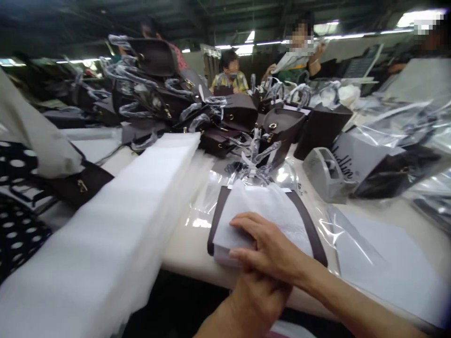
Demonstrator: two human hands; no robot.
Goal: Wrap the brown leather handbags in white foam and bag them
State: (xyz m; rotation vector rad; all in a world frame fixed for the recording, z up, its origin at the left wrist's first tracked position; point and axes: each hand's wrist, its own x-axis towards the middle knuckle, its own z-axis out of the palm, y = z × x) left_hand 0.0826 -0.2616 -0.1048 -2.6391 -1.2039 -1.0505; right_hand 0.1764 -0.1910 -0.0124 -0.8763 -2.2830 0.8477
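Observation:
A dark brown handbag (319, 244) lies on the table in front of me, its handles wrapped in clear plastic at the far side. A white foam sheet (278, 211) covers most of its front. My right hand (269, 246) rests over the sheet near the bag's front edge, fingers stretched to the left and thumb apart. Below it, at the table's edge, is my left hand (260, 295). It is bent at the wrist, and its fingers are hidden under my right hand and the bag's edge.
A tall stack of white foam sheets (141, 197) runs along the left. Brown handbags (243, 110) are heaped behind. A clear tape dispenser (324, 173), plastic-bagged handbags and white paper (391, 267) lie to the right. Other people (298, 65) work across the table; polka-dot cloth shows far left.

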